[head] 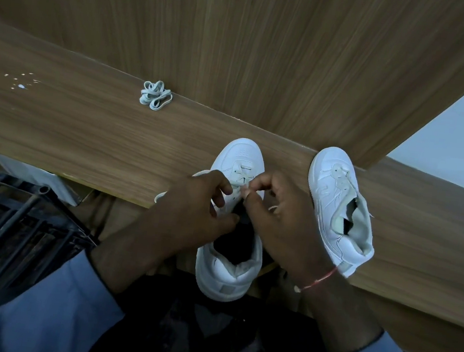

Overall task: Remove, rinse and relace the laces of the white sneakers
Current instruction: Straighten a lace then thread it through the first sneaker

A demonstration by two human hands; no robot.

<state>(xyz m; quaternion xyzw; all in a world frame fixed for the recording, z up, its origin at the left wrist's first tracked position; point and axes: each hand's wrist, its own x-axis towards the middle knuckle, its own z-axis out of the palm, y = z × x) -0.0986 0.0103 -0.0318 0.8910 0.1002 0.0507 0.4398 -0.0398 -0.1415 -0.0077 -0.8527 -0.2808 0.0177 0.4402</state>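
At nine o'clock, beyond the wood-grain shelf's near edge, a dark metal rack (pixel 6 221) of thin round bars slants away, with a pale flat sheet (pixel 37 178) lying just above it. Higher, near ten o'clock, white specks (pixel 21 86) dot the brown laminate shelf (pixel 84 134). Toward eleven o'clock a loose lace (pixel 155 98), flat and pale grey, lies bunched in soft loops against the upright wooden panel (pixel 269 49), well apart from both hands.

At the centre, a smooth white sneaker (pixel 233 228) points its rounded toe to twelve o'clock, its heel overhanging the shelf edge and its dark opening facing up. The left hand (pixel 200 207) comes in from seven o'clock, fingers curled, thumb and forefinger pinching the lace at the eyelets. The right hand (pixel 283 220), from five o'clock, meets it there, fingertips pinching the same lace; a thin red thread (pixel 319 280) circles that wrist. Blue sleeves (pixel 41 313) cover both forearms.

At three o'clock, touching the right hand's outer edge, the second sneaker (pixel 340 212) lies tilted on its side, laced, its worn lining torn at the collar.
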